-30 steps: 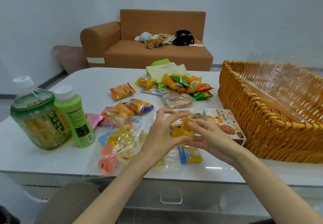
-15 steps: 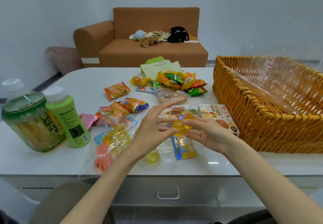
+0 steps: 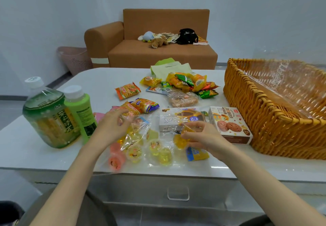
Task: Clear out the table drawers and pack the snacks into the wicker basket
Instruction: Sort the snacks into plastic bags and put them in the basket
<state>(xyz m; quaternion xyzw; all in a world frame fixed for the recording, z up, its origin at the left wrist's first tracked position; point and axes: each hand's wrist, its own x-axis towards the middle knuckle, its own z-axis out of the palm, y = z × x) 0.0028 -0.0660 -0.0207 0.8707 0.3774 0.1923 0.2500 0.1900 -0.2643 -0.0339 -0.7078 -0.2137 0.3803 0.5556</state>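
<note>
A clear plastic bag of jelly cups (image 3: 141,148) lies at the table's front edge. My left hand (image 3: 112,125) grips the bag's upper left part. My right hand (image 3: 199,135) pinches the bag's right edge beside a yellow jelly cup (image 3: 180,142). The wicker basket (image 3: 247,105), lined with clear film, stands at the right. A cookie box (image 3: 229,125) and a flat grey snack box (image 3: 176,119) lie between my hands and the basket. Small snack packets (image 3: 187,82) are piled mid-table. A drawer handle (image 3: 178,194) shows below the tabletop, drawer closed.
Two green drink bottles (image 3: 53,116) stand at the left front of the white table (image 3: 95,82). Orange noodle-snack packets (image 3: 127,89) lie mid-table. Behind the table are a brown sofa (image 3: 158,54) with soft toys and a pink basket (image 3: 74,59) on the floor.
My hands have parted: the left moved left onto the bag, the right dropped lower right. The bag now lies spread flat with the jelly cups showing.
</note>
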